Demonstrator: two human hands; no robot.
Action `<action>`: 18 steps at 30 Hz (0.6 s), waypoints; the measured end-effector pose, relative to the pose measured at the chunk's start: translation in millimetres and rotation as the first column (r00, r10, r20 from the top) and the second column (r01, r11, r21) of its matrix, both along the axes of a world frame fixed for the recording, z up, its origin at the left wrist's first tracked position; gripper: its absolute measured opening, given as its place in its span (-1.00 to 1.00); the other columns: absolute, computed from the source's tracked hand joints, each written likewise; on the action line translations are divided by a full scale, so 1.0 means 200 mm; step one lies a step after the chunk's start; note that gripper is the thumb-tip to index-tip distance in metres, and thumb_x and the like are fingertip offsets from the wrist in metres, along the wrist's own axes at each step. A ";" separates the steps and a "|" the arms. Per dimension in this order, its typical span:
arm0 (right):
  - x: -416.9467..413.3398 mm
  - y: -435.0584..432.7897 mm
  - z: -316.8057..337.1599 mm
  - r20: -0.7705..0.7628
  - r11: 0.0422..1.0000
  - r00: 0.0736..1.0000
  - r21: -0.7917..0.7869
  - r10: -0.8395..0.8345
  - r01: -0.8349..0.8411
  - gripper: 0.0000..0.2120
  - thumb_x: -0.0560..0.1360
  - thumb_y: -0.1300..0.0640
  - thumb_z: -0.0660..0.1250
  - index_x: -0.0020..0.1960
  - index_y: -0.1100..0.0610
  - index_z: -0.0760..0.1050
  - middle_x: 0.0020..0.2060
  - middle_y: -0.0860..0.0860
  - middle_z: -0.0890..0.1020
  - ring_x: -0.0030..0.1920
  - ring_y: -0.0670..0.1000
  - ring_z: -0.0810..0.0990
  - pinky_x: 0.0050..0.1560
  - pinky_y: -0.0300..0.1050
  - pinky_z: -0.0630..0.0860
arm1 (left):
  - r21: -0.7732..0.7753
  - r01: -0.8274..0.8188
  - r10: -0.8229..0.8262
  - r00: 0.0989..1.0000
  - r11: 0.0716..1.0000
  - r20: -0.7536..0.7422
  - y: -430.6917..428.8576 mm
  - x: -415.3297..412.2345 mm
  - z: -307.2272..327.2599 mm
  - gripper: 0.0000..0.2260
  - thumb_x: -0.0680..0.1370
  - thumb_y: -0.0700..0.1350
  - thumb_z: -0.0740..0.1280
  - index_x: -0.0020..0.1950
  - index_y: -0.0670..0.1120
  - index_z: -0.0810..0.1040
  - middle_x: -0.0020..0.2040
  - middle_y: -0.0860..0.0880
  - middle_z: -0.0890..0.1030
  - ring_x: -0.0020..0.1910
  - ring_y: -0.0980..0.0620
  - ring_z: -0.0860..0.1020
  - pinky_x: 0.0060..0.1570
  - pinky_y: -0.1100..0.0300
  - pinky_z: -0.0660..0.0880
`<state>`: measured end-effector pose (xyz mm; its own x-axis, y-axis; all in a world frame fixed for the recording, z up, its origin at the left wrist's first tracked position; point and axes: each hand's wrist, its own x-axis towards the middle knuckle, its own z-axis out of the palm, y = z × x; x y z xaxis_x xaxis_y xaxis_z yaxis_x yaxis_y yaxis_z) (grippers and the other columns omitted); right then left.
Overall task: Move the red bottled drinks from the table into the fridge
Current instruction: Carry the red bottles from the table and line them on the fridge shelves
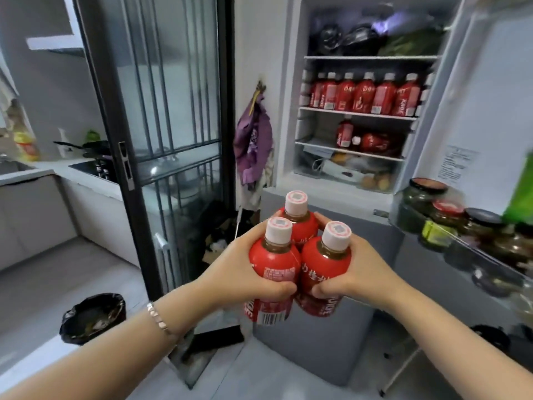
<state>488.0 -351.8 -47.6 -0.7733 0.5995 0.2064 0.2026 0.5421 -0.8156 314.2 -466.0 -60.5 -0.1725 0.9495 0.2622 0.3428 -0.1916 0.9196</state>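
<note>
While left hand (239,267) and right hand (364,269) fingers (327,290) grip them, red bottles (274,264) sit between.

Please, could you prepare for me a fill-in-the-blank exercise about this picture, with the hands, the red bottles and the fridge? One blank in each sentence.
1. The left hand and the right hand together hold ____ red bottles.
2. The fridge door is ____.
3. On the shelf below the full row, one bottle stands and another bottle lies on its ____.
4. The bracelet is on the ____ wrist.

Missing words: three; open; side; left.
</note>
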 end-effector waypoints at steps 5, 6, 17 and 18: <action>0.04 0.65 0.09 -0.009 0.999 0.999 0.027 -0.046 0.046 -0.08 0.04 0.22 0.51 0.29 -0.32 0.32 0.03 -0.20 0.65 0.04 -0.18 0.61 0.11 -0.16 0.53 | 0.028 0.050 -0.050 0.999 0.998 -0.009 0.72 0.01 0.06 -0.37 0.19 -0.18 0.54 0.19 0.19 0.47 0.02 0.06 0.66 -0.01 0.03 0.65 0.00 0.10 0.58; 0.04 0.67 0.09 -0.008 0.998 0.999 0.031 -0.053 0.054 -0.07 0.04 0.23 0.51 0.30 -0.30 0.31 0.03 -0.19 0.65 0.04 -0.19 0.61 0.10 -0.19 0.53 | 0.020 0.049 -0.049 0.999 0.999 -0.015 0.74 0.02 0.06 -0.39 0.18 -0.17 0.54 0.15 0.21 0.49 0.01 0.06 0.66 -0.02 0.04 0.65 -0.01 0.10 0.58; -0.06 1.67 0.17 -0.058 0.961 0.960 0.022 -0.275 0.277 -0.12 0.04 0.25 0.55 0.19 -0.36 0.33 -0.01 -0.18 0.64 -0.02 -0.18 0.62 0.01 -0.21 0.54 | 0.040 0.235 -0.234 0.972 0.971 -0.021 1.91 -0.14 0.20 -0.43 0.11 -0.13 0.54 0.08 0.10 0.49 -0.07 0.15 0.67 -0.09 0.11 0.65 -0.17 0.34 0.53; -0.08 1.74 0.15 -0.070 0.947 0.946 0.026 -0.318 0.320 -0.10 0.01 0.22 0.55 0.19 -0.38 0.33 0.01 -0.17 0.63 -0.01 -0.17 0.62 0.03 -0.18 0.54 | 0.039 0.255 -0.253 0.967 0.966 -0.036 2.01 -0.18 0.20 -0.42 0.10 -0.10 0.53 0.09 0.10 0.48 -0.07 0.16 0.66 -0.09 0.12 0.65 -0.17 0.35 0.53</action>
<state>471.5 -3.4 -18.4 -0.5274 0.8039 0.2750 0.3179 0.4869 -0.8136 278.9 -64.0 -21.2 0.0814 0.9490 0.3046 0.3053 -0.3147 0.8988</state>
